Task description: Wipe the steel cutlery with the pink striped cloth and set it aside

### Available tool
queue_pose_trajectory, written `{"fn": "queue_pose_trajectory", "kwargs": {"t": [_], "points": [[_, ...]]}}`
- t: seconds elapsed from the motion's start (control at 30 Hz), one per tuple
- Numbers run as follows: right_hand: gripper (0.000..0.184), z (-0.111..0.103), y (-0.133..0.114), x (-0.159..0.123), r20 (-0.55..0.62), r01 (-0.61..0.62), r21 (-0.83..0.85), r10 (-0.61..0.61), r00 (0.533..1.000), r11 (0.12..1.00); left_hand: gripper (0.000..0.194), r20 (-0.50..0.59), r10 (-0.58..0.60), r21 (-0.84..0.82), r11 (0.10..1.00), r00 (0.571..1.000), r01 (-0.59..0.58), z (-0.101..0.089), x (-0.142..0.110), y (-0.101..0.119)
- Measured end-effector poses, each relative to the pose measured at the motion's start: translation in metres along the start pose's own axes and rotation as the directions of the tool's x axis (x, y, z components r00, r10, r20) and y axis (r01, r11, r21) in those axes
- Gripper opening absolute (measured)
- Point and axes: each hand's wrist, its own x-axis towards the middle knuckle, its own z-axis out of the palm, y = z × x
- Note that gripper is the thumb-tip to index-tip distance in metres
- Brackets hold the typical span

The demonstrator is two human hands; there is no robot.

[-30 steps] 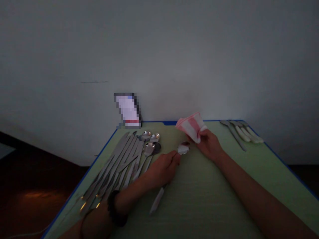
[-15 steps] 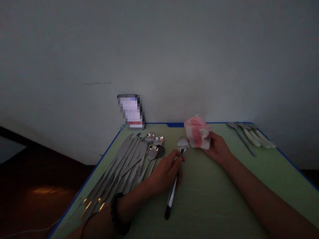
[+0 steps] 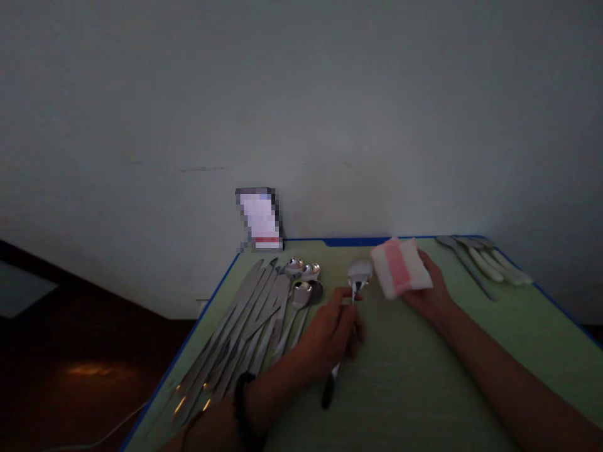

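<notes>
My left hand [image 3: 336,329] is closed around the neck of a metal spoon [image 3: 360,274], whose bowl points away from me. The spoon's dark-tipped handle sticks out below the hand toward me. In my right hand [image 3: 432,292] is a folded pink and white cloth [image 3: 400,269], held just right of the spoon's bowl and apart from it. To the left of my left hand lie several spoons [image 3: 301,294] and several table knives [image 3: 242,298], side by side with their handles toward me. My left forearm hides some of the handle ends.
A phone [image 3: 261,220] with a lit, blurred screen leans against the wall at the table's back left. Several pieces of cutlery with white handles [image 3: 490,267] and a dark metal one [image 3: 468,270] lie at the back right. The green table [image 3: 414,389] has a blue edge.
The whole view has shifted a little. In my right hand the cloth has turned and now shows a flat, folded face. My left hand still holds the spoon, its fingers slightly moved.
</notes>
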Motion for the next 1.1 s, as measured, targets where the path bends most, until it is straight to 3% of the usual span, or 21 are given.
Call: {"fn": "queue_pose_trajectory", "kwargs": {"t": [0.1,0.2,0.3,0.5,0.6,0.77,0.97,1.1], "points": [[0.008,-0.005,0.0,0.007,-0.042,0.08,0.048,-0.078,0.996,0.996,0.027,-0.152,0.011,-0.095,0.995,0.988,-0.026,0.003,0.002,-0.002],[0.019,-0.005,0.007,0.012,-0.029,0.152,0.002,-0.152,0.988,0.988,0.028,-0.159,-0.023,-0.116,0.993,0.987,0.004,0.002,0.003,-0.002],[0.023,-0.002,0.016,0.012,0.01,0.174,-0.174,-0.175,0.984,0.969,0.026,-0.116,-0.073,-0.069,0.995,0.991,0.065,0.0,0.003,-0.001],[0.019,0.0,0.02,0.008,-0.082,0.132,-0.513,-0.201,0.976,0.848,0.022,-0.25,0.011,0.069,0.998,0.968,0.007,0.001,0.001,-0.003],[0.025,0.002,0.018,0.012,-0.13,0.132,-0.44,-0.209,0.969,0.888,0.016,-0.252,0.028,0.123,0.992,0.967,0.003,0.0,0.001,-0.006],[0.028,0.008,0.014,0.015,-0.135,0.078,-0.251,-0.115,0.984,0.965,0.019,-0.185,0.057,0.156,0.987,0.981,-0.028,-0.002,0.001,-0.007],[0.023,0.007,0.015,0.01,-0.242,0.073,-0.27,-0.141,0.96,0.96,0.02,-0.173,0.082,0.136,0.989,0.981,-0.059,0.002,0.001,-0.006],[0.018,0.005,0.018,0.009,-0.213,0.054,-0.305,-0.123,0.969,0.951,0.021,-0.196,0.054,0.068,0.997,0.979,-0.042,0.003,0.001,-0.004]]}}
